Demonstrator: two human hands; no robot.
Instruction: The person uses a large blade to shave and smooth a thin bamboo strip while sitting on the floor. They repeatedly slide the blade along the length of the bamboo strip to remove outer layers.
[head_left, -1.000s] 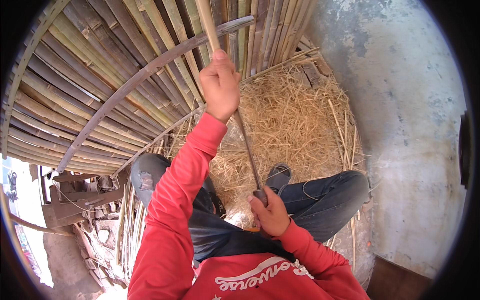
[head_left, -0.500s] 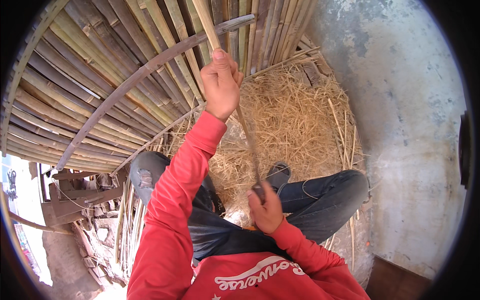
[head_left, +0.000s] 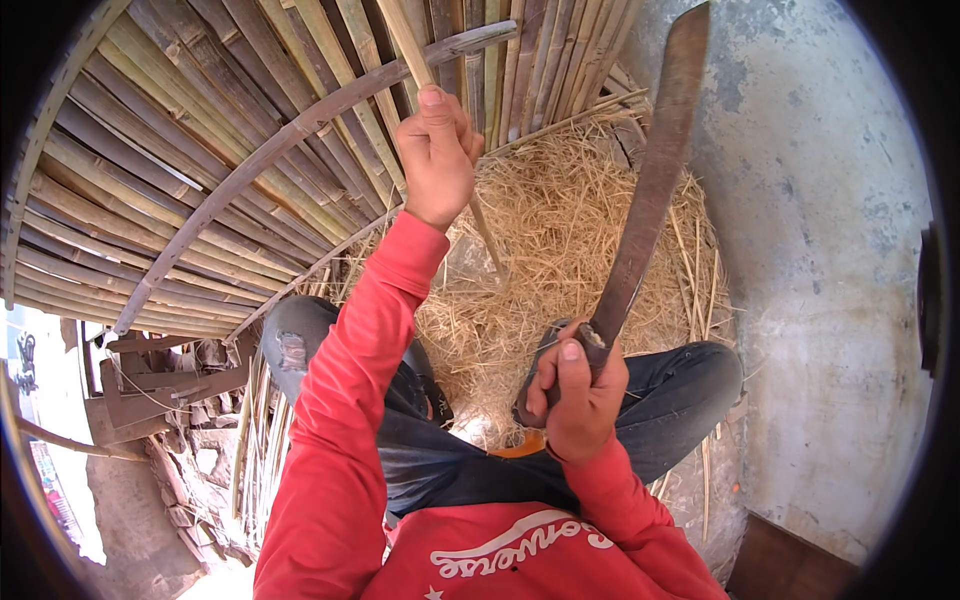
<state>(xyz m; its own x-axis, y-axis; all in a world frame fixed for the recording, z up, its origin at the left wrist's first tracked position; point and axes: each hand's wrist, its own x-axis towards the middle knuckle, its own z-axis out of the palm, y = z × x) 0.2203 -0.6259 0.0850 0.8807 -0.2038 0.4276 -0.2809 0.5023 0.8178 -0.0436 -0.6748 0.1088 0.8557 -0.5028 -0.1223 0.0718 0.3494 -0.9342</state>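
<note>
My left hand [head_left: 438, 155] is closed round a long pale stick [head_left: 405, 42], which looks like split bamboo. The stick slants from the top of the view down through the fist, and its lower end stops over the straw. In my right hand [head_left: 580, 395] is a machete [head_left: 655, 190], gripped by its dark handle. Its long brown blade points up and to the right, apart from the stick, with the tip in front of the grey wall. Below both hands my legs [head_left: 670, 395] are bent, the knees spread to either side.
A screen of bamboo poles [head_left: 230, 120] with a curved crosspiece [head_left: 300, 130] fills the upper left. Straw-like shavings [head_left: 570, 230] cover the ground ahead. A grey wall [head_left: 820, 250] rises at the right. Thin bamboo strips [head_left: 262, 440] and brick rubble [head_left: 190, 480] lie at the left.
My right hand has swung the machete from beside the stick's lower end up and to the right. My left hand has shifted only slightly and keeps hold of the stick.
</note>
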